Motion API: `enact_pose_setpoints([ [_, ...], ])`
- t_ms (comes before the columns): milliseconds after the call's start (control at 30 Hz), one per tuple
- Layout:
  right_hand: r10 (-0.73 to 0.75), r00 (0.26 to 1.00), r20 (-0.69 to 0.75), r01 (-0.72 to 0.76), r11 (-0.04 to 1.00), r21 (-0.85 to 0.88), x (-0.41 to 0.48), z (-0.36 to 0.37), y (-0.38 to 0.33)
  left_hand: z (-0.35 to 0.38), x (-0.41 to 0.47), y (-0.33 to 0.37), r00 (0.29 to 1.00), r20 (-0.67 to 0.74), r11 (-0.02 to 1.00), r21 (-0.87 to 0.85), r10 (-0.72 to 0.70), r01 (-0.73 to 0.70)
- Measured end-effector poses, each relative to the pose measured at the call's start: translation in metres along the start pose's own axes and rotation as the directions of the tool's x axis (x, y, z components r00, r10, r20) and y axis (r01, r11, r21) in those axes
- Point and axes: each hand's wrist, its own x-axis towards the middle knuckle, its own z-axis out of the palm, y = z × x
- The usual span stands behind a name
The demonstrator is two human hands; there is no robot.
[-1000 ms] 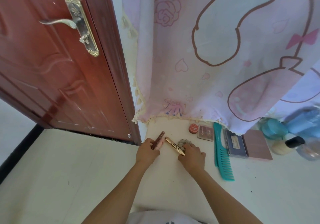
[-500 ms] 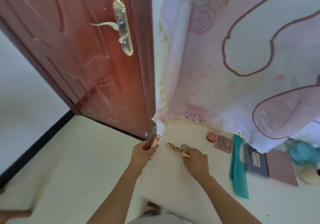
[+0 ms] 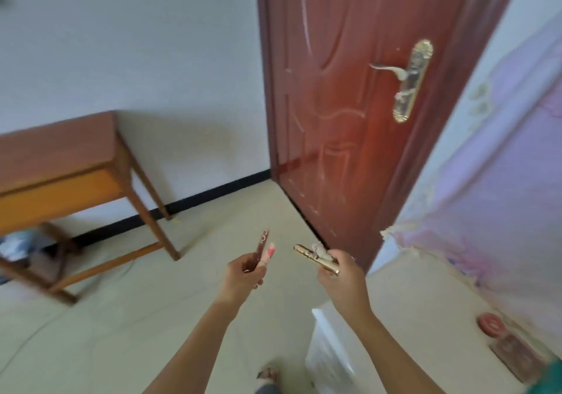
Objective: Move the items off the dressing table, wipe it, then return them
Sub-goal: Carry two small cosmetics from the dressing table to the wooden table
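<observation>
Turning: the view has swung left since a second ago, so the door [image 3: 349, 120] now stands mid-frame and a wooden table [image 3: 60, 150] has come into sight by the left wall.
Lifting: both hands were low on the dressing table [image 3: 425, 296] a second ago. They are now off it and out over the floor [image 3: 152, 317], beyond its left corner.
Meaning: the clearing step is under way and a first load is being carried off. The wooden table looks the likely place to put it down, though that is only a guess.
Left: the left hand [image 3: 243, 275] has its fingers curled round a dark red stick [image 3: 263, 246] and a pink-tipped piece [image 3: 269, 251] beside it, both pointing up and away.
Right: the right hand [image 3: 340, 278] has its fingers curled round a gold tube [image 3: 316, 259] lying crosswise. A small grey thing [image 3: 317, 247] is tucked against the tube, too blurred to name.
Remaining: a red tin [image 3: 491, 325], a brown compact [image 3: 514, 354] and the edge of a teal comb [image 3: 547, 375] lie on the dressing table near the curtain [image 3: 501, 180].
Ahead: more clearing, then the wipe, then the return.
</observation>
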Motion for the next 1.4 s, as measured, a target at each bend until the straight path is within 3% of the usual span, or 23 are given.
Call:
enact_pose_setpoints([
  [233, -0.217, 0.953, 0.213, 0.211, 0.976, 0.053, -0.014, 0.071, -0.066, -0.101, -0.04, -0.027, 0.968, -0.248, 0.994, -0.106, -0.023, -0.004],
  [500, -0.325, 0.896, 0.301, 0.269, 0.939, 0.214, -0.08, 0.186, -0.166, -0.26, -0.11, -0.078, 0.895, -0.443, 0.987, -0.158, -0.045, -0.028],
  [767, -0.447, 0.811, 0.378, 0.351, 0.888, 0.298, -0.173, 0.323, -0.266, -0.43, -0.19, -0.129, 0.722, -0.687, 0.978, -0.195, -0.08, -0.078],
  [1033, -0.599, 0.659, 0.455, 0.414, 0.794, 0.446, -0.201, 0.385, -0.347, -0.512, -0.22, -0.157, 0.624, -0.775, 0.966, -0.229, -0.105, -0.122],
  [1233, -0.622, 0.638, 0.454, 0.411, 0.773, 0.482, -0.171, 0.438, -0.394, -0.566, -0.197, -0.152, 0.566, -0.82, 0.971, -0.197, -0.085, -0.139],
  [1400, -0.655, 0.626, 0.423, 0.415, 0.739, 0.531, -0.122, 0.494, -0.437, -0.63, -0.144, -0.126, 0.474, -0.88, 0.978, -0.122, -0.029, -0.167],
])
